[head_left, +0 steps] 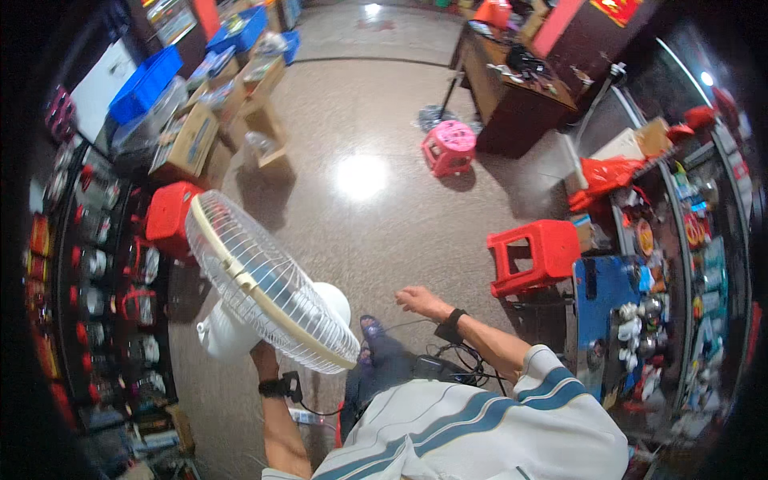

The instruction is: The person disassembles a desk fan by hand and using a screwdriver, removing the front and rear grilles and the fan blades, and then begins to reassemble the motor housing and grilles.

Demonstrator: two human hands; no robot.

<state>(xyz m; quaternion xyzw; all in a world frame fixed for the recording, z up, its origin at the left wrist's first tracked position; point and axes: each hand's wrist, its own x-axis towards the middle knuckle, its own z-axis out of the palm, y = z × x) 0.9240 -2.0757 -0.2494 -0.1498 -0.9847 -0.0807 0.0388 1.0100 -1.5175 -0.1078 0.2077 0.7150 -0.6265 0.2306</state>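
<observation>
A white electric fan point(272, 280) with a wire cage and cream rim fills the space left of centre, tilted. Its white motor housing point(224, 332) is on the lower left, and a rounded white part point(332, 302) shows behind the cage. My left hand point(264, 358) grips the fan just below the housing; the cage and housing hide most of its fingers. Out in front of my body, over the floor, my right hand point(424, 302) is empty, with fingers loosely bent and somewhat apart. Dark bands with cables circle both wrists.
Red stools stand at right point(534, 258) and at left behind the fan point(170, 218); a pink stool point(450, 148) is farther ahead. Shelves of goods line both sides. Cardboard boxes point(188, 144) and a blue bin point(146, 84) are at far left, a wooden desk point(520, 104) at far right.
</observation>
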